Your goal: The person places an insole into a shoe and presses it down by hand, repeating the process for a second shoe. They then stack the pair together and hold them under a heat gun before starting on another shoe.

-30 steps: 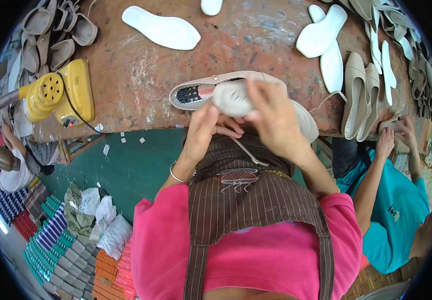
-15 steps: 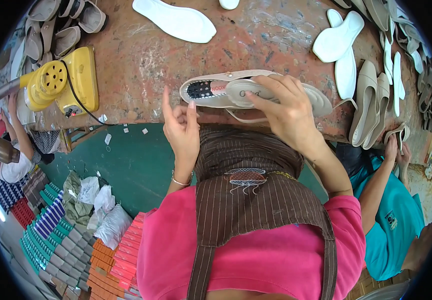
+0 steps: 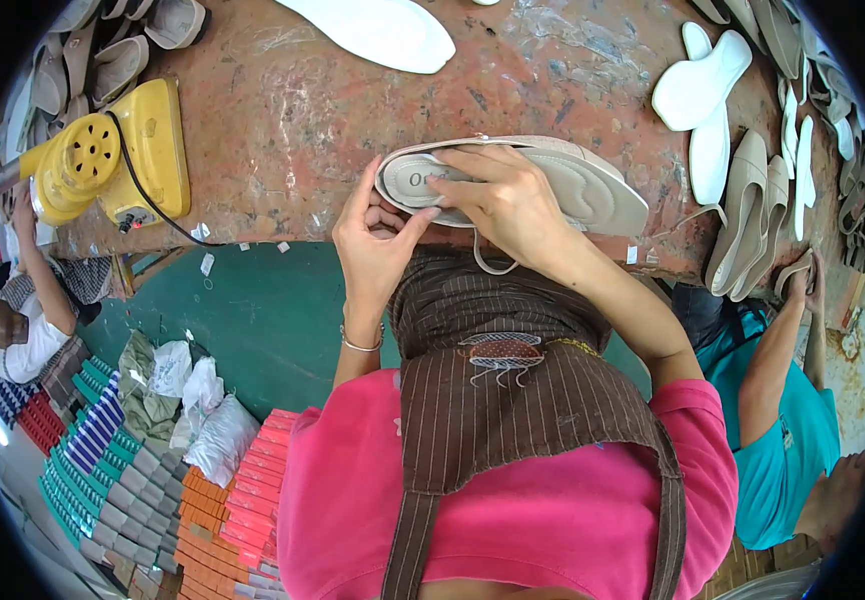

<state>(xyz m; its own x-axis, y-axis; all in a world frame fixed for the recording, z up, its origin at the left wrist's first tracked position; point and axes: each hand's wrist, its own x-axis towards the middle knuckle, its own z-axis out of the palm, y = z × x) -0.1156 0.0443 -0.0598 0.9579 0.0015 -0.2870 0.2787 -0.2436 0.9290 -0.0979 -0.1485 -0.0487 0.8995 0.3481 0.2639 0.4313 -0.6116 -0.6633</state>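
Both hands clamped on a beige shoe (image 3: 552, 185) lying sideways at the near edge of the red counter (image 3: 282, 120): left hand (image 3: 377, 240) pinches its heel end, right hand (image 3: 507, 200) presses on top, fingers spread over the insole. Yellow machine (image 3: 112, 165) far left on the counter, white soles (image 3: 702, 100) and beige shoes (image 3: 752, 215) to the right.

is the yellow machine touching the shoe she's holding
No, the yellow machine sits far left on the bench, well apart from the beige shoe.
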